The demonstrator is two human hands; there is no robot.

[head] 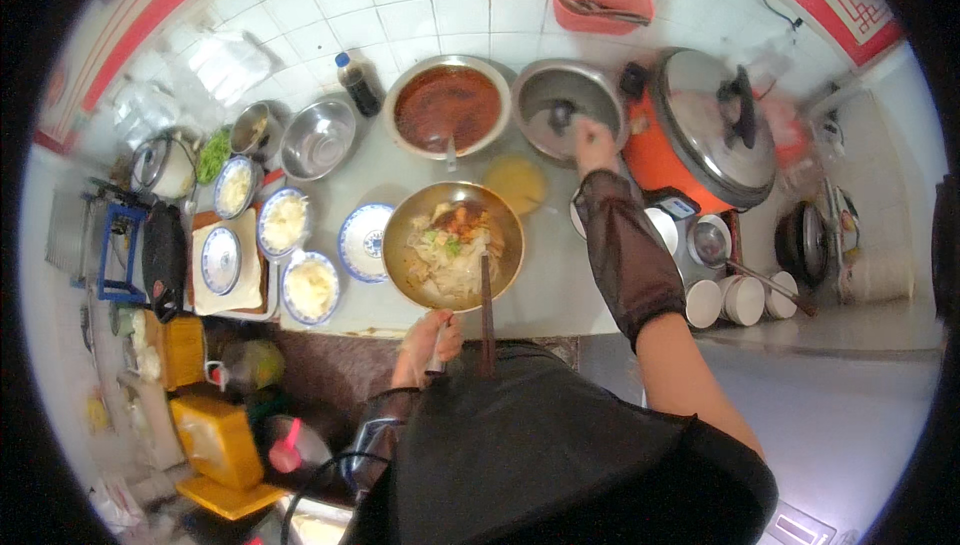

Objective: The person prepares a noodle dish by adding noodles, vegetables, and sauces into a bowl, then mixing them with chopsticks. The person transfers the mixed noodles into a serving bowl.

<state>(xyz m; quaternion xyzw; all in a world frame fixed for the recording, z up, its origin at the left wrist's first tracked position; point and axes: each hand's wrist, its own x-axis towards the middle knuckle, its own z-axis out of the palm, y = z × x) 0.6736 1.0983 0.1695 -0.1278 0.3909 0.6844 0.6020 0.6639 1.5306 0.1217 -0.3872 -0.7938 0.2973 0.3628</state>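
My left hand (431, 342) grips the handle of a metal bowl-shaped pan (387, 245) near the counter's front edge. In the pan lie pale noodles (457, 267) with chopped greens and a red-brown topping, and a pair of chopsticks (486, 312) leans over its near rim. My right hand (595, 141) is closed over the near side of a steel basin (540, 87), blurred; a dark utensil (561, 115) shows beside its fingers and seems to be held. To the left of that basin stands a basin of red sauce (448, 106) with a spoon in it.
An orange cooker (667, 162) with a metal lid stands at right, white bowls (742, 299) and a ladle (772, 282) nearer me. At left are plates of shredded food (283, 222), an empty steel bowl (319, 141) and a dark bottle (358, 85). A yellow liquid container (516, 183) sits behind the pan.
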